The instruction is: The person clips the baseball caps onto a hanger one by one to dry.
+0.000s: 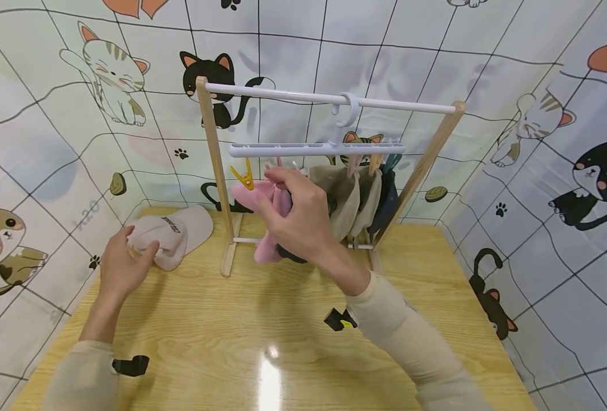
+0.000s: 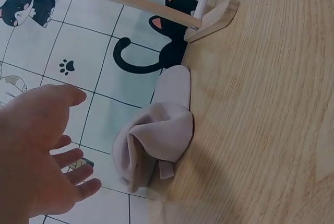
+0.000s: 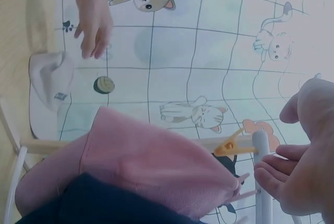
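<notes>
My right hand (image 1: 305, 214) is raised in front of the left half of a white clip hanger (image 1: 288, 150). Its thumb and fingers are apart with nothing between them in the right wrist view. Below the hanger bar hangs a pink sock (image 3: 151, 166) with a ribbed surface, partly hidden by the hand in the head view. A yellow clothespin (image 1: 244, 178) is at the sock's upper left corner. Over at the left, my left hand (image 1: 123, 265) is beside a pale pink cap (image 1: 169, 233), fingers spread and loosely bent. A gap shows between hand and cap in the left wrist view.
The hanger hooks onto the white top rail (image 1: 282, 93) of a wooden-legged rack (image 1: 216, 154). Beige cloth pieces (image 1: 346, 208) and a dark navy one (image 1: 384, 200) hang from clips at its right. The rack stands on a wood-grain table (image 1: 205, 331) against a cat-patterned wall.
</notes>
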The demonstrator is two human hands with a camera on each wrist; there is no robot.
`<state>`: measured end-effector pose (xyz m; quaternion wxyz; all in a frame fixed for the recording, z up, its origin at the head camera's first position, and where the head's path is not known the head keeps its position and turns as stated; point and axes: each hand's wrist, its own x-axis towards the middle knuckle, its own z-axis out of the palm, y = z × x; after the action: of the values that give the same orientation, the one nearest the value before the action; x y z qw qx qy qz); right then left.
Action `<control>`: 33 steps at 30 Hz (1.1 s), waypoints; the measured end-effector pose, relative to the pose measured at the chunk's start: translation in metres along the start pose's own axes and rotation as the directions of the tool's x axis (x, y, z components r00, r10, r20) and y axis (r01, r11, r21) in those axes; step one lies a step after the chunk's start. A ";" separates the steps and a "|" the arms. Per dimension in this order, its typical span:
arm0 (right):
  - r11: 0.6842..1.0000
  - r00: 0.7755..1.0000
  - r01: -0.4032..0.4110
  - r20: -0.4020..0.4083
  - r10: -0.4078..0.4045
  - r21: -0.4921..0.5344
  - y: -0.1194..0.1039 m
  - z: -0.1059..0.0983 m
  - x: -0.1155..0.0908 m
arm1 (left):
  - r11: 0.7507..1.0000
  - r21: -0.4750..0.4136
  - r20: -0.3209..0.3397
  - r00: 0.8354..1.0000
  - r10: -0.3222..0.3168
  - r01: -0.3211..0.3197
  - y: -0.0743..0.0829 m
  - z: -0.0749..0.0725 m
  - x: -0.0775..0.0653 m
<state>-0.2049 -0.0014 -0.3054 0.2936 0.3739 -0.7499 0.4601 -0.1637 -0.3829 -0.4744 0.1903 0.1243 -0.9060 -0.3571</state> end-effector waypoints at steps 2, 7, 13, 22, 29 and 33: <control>0.998 0.998 -0.057 0.025 0.057 0.014 -0.003 0.002 0.001 | 1.000 0.004 0.011 1.000 -0.028 0.028 -0.004 0.000 0.002; 0.975 0.974 -0.213 0.097 0.205 0.070 -0.010 0.006 0.003 | 0.990 0.034 0.038 0.990 -0.136 0.134 -0.010 -0.001 0.008; 0.941 0.941 -0.324 0.141 0.309 0.102 -0.017 0.008 0.006 | 0.965 0.064 0.097 0.961 -0.259 0.254 -0.012 -0.003 0.013; 0.913 0.905 -0.398 0.202 0.375 0.088 -0.018 0.011 0.011 | 0.941 0.049 0.210 0.917 -0.339 0.336 -0.017 0.000 0.017; 0.899 0.882 -0.431 0.245 0.402 0.080 -0.015 0.016 0.017 | 0.915 0.000 0.244 0.888 -0.390 0.402 -0.020 0.002 0.020; 0.884 0.868 -0.457 0.267 0.419 0.099 -0.013 0.020 0.021 | 0.904 -0.048 0.249 0.882 -0.401 0.425 -0.023 0.006 0.023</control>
<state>-0.2073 -0.0296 -0.2908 0.0584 0.2682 -0.8058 0.5248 -0.1852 -0.4040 -0.4885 0.0081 0.2618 -0.8554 -0.4468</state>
